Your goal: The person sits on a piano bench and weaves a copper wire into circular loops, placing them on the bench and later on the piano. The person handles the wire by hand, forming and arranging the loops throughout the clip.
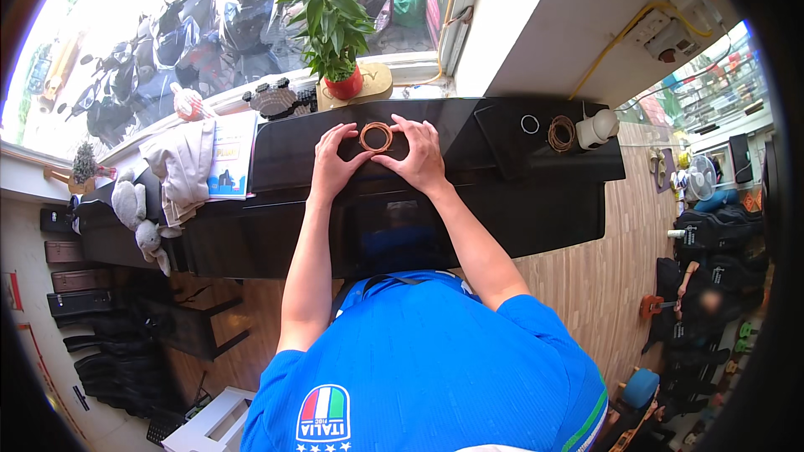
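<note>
A coil of thin copper-coloured wire [376, 125] is between my two hands over a glossy black surface [456, 130]. My left hand [334, 162] curves round its left side, and my right hand [420, 157] round its right. Both thumbs reach inward to the coil's near edge and almost meet there. Fingertips come close to the sides of the ring, with the fingers bent. Whether the coil rests on the surface or is lifted slightly, I cannot tell.
Right of my hands lie a thin white ring [522, 124], a second brown coil [552, 136] and a white rounded device [598, 130]. A red-potted plant [343, 84] stands beyond them by the window. Leftward are a booklet [232, 159], beige cloth [180, 172] and grey plush toy [130, 201].
</note>
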Tool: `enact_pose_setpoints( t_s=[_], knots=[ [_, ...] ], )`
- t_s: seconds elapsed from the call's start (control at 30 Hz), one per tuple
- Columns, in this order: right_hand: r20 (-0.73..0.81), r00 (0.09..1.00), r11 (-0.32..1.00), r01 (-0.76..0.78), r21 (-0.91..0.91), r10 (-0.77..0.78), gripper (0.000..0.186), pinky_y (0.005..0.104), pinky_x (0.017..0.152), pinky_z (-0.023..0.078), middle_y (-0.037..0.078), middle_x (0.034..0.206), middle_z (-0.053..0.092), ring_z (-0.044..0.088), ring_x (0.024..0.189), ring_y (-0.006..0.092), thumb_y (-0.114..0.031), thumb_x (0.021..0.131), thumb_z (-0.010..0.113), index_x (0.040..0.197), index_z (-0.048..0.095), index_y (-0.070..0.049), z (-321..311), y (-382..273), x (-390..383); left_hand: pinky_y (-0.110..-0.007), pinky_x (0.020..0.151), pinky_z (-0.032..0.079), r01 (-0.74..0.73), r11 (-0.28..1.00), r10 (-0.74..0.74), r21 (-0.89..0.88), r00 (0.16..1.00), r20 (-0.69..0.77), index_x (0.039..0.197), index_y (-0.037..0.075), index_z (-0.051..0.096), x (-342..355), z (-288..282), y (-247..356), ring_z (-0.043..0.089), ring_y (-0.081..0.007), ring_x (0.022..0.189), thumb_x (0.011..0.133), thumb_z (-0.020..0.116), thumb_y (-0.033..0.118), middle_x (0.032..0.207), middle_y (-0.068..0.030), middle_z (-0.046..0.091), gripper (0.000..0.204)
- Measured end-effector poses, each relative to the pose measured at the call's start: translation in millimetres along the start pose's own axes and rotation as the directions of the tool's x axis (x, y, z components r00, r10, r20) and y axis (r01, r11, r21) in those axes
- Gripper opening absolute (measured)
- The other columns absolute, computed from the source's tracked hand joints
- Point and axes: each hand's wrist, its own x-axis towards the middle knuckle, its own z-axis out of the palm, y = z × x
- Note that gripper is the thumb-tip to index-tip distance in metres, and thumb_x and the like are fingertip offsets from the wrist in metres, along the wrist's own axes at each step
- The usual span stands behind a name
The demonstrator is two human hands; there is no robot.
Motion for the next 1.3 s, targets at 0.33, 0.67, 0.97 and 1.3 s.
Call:
enact_pose_setpoints(
  t_s=[0.33,0.67,0.97,1.3],
  knots=[
    [-0.028,1.0,0.998,0.008,-0.062,-0.01,0.086,0.0505,0.112,0.033,0.011,0.122,0.063,0.056,0.12,0.0279,-0.055,0.071,0.082,0.136,0.052,-0.007,1,-2,0,-0.042,0.108,0.041,0.027,1.0,-0.026,0.001,0.972,-0.235,0.12,0.005,0.064,-2,14,-9,0.054,-0.0298,0.125,0.09,0.071,0.021,0.124,-0.0119,0.064,0.035],
    [-0.168,0.984,0.962,-0.098,-0.254,0.055,0.049,0.0562,0.111,0.031,0.009,0.118,0.065,0.059,0.114,0.0275,-0.04,0.089,0.072,0.123,0.058,-0.007,-1,8,-11,-0.047,0.111,0.036,0.063,0.964,0.022,0.259,0.949,-0.314,0.113,0.006,0.064,0,24,-6,0.054,-0.0301,0.122,0.096,0.064,0.03,0.12,-0.0116,0.064,0.03],
    [-0.323,0.941,0.841,-0.257,-0.476,0.105,0.039,0.0734,0.11,0.019,0.003,0.118,0.058,0.056,0.116,0.0216,-0.04,0.092,0.067,0.12,0.059,-0.013,-34,41,-17,-0.048,0.112,0.034,0.079,0.949,0.011,0.304,0.959,-0.283,0.115,0.009,0.063,0,24,-4,0.055,-0.0282,0.12,0.096,0.065,0.034,0.12,-0.0091,0.062,0.032],
    [-0.2,0.979,0.964,-0.009,-0.267,-0.046,0.055,0.0619,0.11,0.031,0.009,0.122,0.057,0.054,0.121,0.0263,-0.043,0.088,0.072,0.128,0.054,-0.01,-25,39,-9,-0.047,0.114,0.03,0.07,0.95,-0.005,0.305,0.978,-0.211,0.119,0.01,0.064,0,20,6,0.052,-0.0291,0.124,0.09,0.069,0.047,0.126,-0.0084,0.06,0.047]
  ],
)
